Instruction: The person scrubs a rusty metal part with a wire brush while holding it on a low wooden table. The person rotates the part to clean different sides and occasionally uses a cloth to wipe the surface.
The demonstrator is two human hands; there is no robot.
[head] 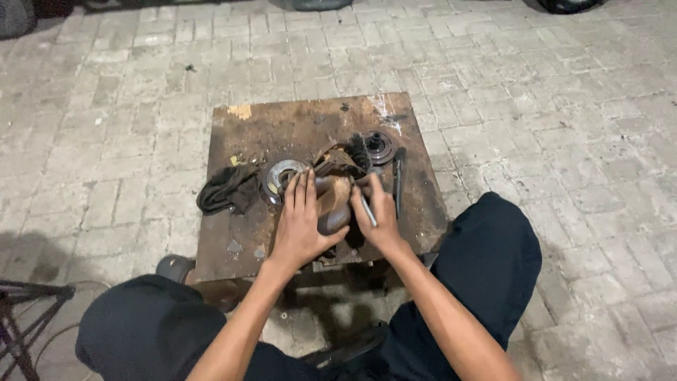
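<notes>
Head view looks down on a person seated at a low rusty desk [247, 240] on brick paving, knees spread to either side. Both hands work on a greasy brown housing [333, 204] lying between them near the desk's front edge. The left hand [300, 222] lies flat on the housing's left flank, fingers stretched forward and loose, steadying rather than clutching. The right hand [377, 215] is closed around a thin metal rod [368, 209], held like a pick with its tip down against the housing's right side.

Just beyond the left fingertips sits a bright ring [282, 176], touching or nearly touching the housing; I cannot tell which. Left of that hand lies a dark rag [226, 189]. Beyond the right hand sit a black spring [360, 149] and a round hub [381, 144], and a dark tool [399, 180] lies just right of that hand.

To my eye the step in hand is prying or picking at something seated in the housing, with parts already laid out behind. What the rod's tip actually meets is hidden by the fingers. The next move seems to call for a firm brace from the left hand and careful leverage, since a greasy part slips easily.
</notes>
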